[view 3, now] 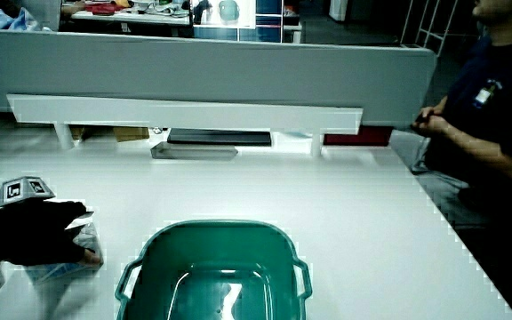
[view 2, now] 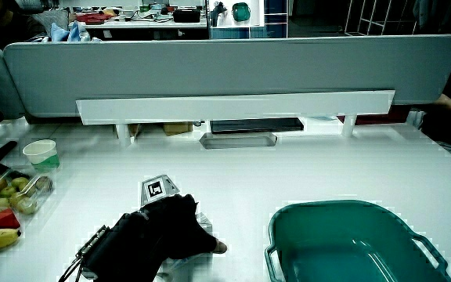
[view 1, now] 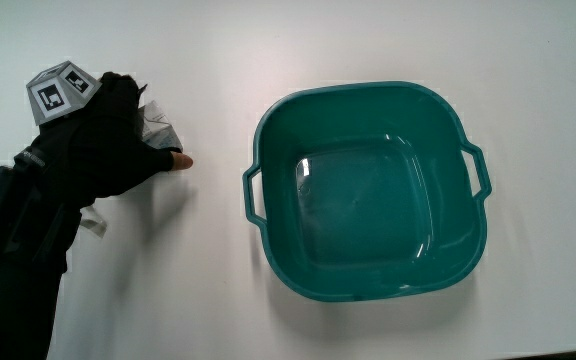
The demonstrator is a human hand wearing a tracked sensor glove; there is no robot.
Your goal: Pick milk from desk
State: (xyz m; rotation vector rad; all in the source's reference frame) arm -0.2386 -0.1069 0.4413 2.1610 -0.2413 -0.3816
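so the hand (view 1: 108,140) has its fingers wrapped round a small milk pack (view 1: 158,128), sitting at about 9 o'clock from the teal tub (view 1: 368,280).

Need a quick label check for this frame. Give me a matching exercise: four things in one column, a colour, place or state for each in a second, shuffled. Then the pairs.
Things:
1. hand
2. basin
3. patterned cube
4. paper cup

Descriptions:
A. teal, nothing in it
B. on the back of the glove
C. curled over a pale packet on the table, grip closed on it
D. by the fruit tray, seen in a side view only

Pairs: 1-C, 2-A, 3-B, 4-D
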